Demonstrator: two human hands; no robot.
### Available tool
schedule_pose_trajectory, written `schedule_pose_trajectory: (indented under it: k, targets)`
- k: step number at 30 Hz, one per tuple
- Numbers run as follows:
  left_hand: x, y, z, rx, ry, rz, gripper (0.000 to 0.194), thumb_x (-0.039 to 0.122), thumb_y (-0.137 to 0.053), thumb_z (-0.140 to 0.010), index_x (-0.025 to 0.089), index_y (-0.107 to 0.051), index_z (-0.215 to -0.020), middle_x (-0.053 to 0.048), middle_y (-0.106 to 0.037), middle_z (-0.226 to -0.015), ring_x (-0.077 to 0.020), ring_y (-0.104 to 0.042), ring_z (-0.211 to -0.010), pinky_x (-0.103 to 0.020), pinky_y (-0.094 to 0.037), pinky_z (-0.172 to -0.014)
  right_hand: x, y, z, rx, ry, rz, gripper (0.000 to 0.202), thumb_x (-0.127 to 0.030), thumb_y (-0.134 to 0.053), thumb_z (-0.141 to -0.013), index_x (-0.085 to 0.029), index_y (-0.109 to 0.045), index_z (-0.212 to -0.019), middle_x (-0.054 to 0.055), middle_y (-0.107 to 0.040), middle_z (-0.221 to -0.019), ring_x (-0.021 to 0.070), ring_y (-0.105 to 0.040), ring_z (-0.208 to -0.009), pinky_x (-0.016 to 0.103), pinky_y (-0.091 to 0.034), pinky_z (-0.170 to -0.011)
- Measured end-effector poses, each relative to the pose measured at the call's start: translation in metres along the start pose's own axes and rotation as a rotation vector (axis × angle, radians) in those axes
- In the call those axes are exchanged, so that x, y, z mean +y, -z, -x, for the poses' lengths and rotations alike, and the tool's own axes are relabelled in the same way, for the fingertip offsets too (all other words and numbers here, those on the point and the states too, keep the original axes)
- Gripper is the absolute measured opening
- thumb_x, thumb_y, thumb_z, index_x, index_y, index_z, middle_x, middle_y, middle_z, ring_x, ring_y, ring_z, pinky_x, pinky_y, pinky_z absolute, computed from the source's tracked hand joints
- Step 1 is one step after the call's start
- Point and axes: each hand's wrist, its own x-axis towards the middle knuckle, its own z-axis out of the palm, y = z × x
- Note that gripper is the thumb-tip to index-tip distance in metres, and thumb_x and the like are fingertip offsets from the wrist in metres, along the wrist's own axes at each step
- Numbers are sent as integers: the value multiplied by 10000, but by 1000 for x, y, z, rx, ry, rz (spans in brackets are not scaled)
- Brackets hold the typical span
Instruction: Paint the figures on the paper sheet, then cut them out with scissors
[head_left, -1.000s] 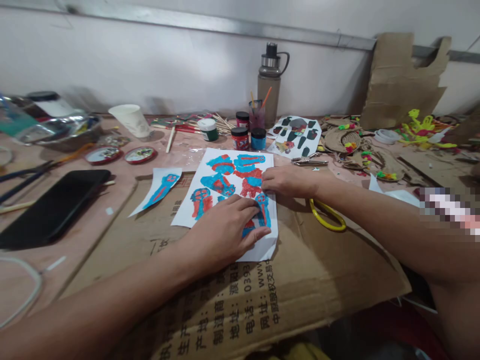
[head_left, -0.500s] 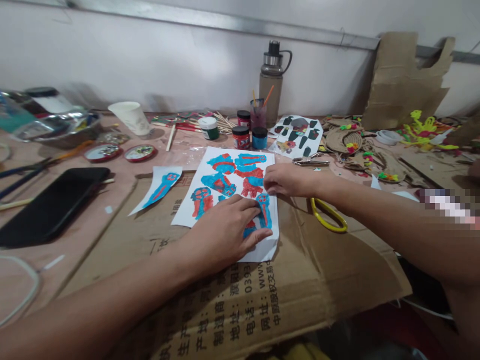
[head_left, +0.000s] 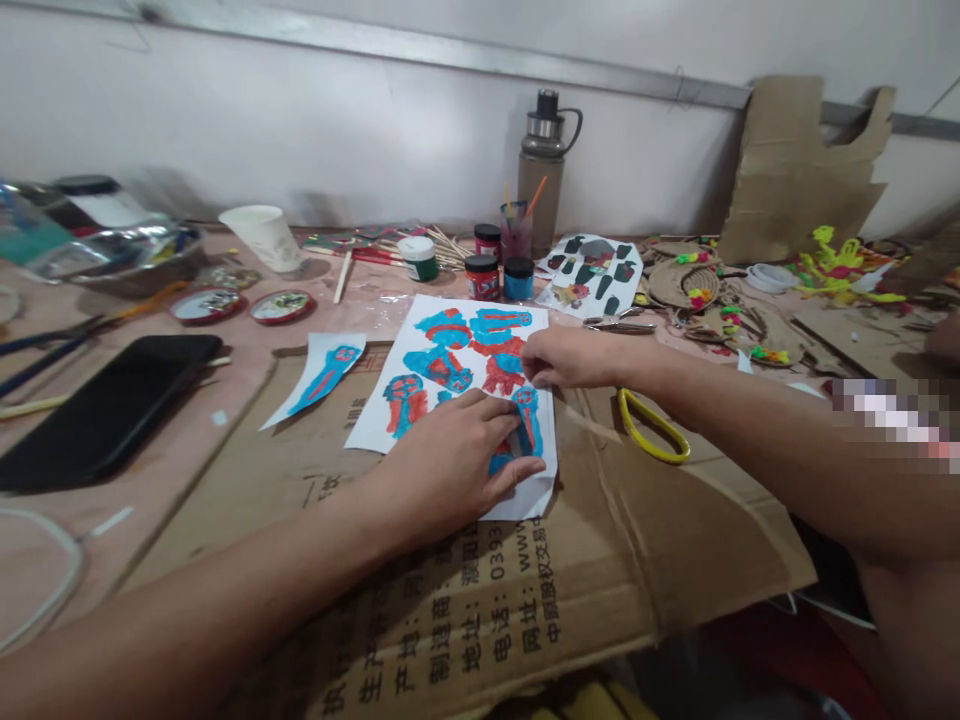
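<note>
Left hand: laid flat on the painted sheet, fingers loose and let go of everything, thumb sticking out over the lower right part
Right hand: fingers bent down at the sheet's right edge, beside a red patch; honestly can't tell if pinching the paper or just resting there
Painted sheet: white paper with blue and red painted shapes, under both hands, flat-ish on the cardboard, lower shapes partly hidden by the left hand
Cardboard: big brown piece with printed Chinese characters, set on the pinkish table
Yellow loop: on the cardboard, just below the right forearm
Cut strip: same blue and red paint, left of the sheet, well apart from both hands
Phone: black, further left on the table
Paint jars: red, dark red, blue and green ones, just past the sheet's far edge
Metal tool: thin and shiny, beyond the right wrist
Second sheet: dark green shapes, right of the jars
Bottle: upright behind the jars, near the wall
</note>
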Motion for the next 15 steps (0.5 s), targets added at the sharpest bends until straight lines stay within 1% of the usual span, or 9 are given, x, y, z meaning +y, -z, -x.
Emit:
schedule_pose_trajectory:
  k: [3, 6, 11, 13, 15]
  targets:
    - [0, 0, 0, 1, 2, 4, 461, 548, -623, -1081, 155, -836, -1191, -161, -817, -1272, -367, -717, -1241, -533, -581, -1087, -5, 3, -1, -43, -37, 49, 125, -161, -644, -989, -162, -755, -1046, 58, -751, -941, 169, -533, -754, 279, -339, -649]
    - [1, 1, 0, -5, 2, 9, 465, 543, -625, -1082, 140, -833, -1183, -168, -816, -1274, -373, -713, -1248, -542, -575, -1095, -9, 6, -2, -91, -52, 110, 139, -168, -627, -994, -155, -757, -1039, 58, -747, -917, 166, -498, -705, 297, -308, -621]
    - [2, 2, 0, -12, 2, 2, 457, 540, -620, -1087, 148, -827, -1197, -165, -812, -1300, -376, -703, -1262, -546, -570, -1105, -6, 5, -2, -51, -16, 75, 172, -144, -648, -969, -159, -754, -1103, 63, -760, -978, 172, -556, -777, 279, -352, -660]
    - [2, 2, 0, -11, -3, 1, 453, 544, -619, -1085, 155, -829, -1186, -161, -814, -1293, -376, -707, -1252, -542, -573, -1098, -4, 5, -2, -59, -24, 73, 165, -133, -649, -954, -162, -761, -1071, 59, -759, -956, 174, -566, -778, 277, -360, -661]
    - [2, 1, 0, -3, -14, 4, 434, 540, -624, -1082, 168, -834, -1156, -159, -815, -1282, -372, -711, -1240, -536, -576, -1088, -5, 5, -2, -82, -48, 93, 142, -132, -639, -948, -158, -766, -1008, 58, -751, -907, 171, -549, -737, 284, -350, -643]
